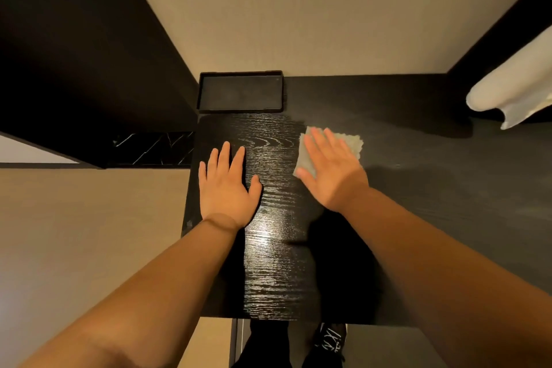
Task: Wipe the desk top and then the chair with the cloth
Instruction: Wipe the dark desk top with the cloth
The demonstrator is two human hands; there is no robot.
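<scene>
Black, wood-grained and shiny under a patch of glare, the surface [277, 248] fills the middle of the view; its right stretch is dull and hard to read. The left hand [228, 185] lies flat on it close to the left edge, grip spread, fingers straight, holding nothing. The right hand [331, 167] presses flat on a pale grey cloth [306, 158], grip also spread. Palm and fingers hide most of the cloth, leaving only its left side and far right corner showing. A shallow black tray [240, 94] sits far left, against the wall. At the right a white object [507, 89] is cut off by the frame and cannot be identified. Below the near edge a dark shoe [330, 340] partly shows.
</scene>
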